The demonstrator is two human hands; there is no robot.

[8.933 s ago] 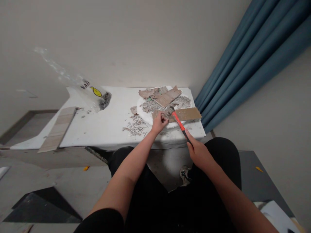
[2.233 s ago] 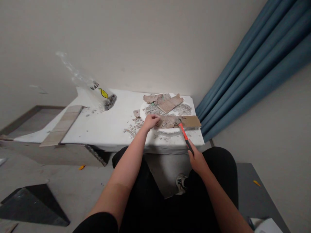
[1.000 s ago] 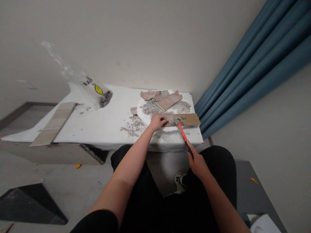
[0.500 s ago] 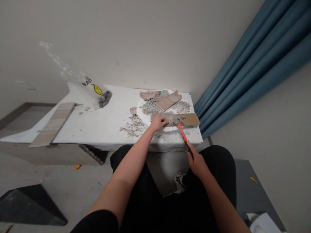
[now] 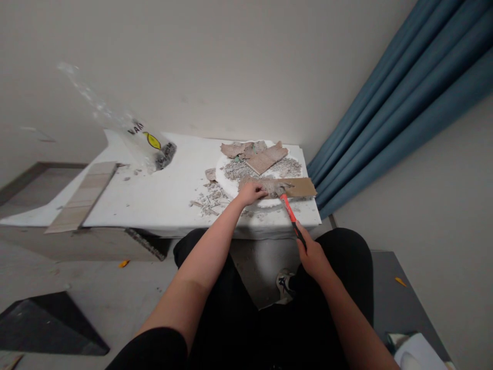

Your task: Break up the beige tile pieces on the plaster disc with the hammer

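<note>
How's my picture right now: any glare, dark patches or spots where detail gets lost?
Head view: the clear bag carries white glints toward its top; head view: the black trousers are so dark that folds hardly show; head view: the red handle of the hammer stands out, but its grey head blends into the board's rough grey part.

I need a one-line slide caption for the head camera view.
Left hand on a tan rectangular board, right hand gripping a red-and-black hammer.

Workroom: blue curtain [image 5: 385, 113], littered table [image 5: 154, 200]
</note>
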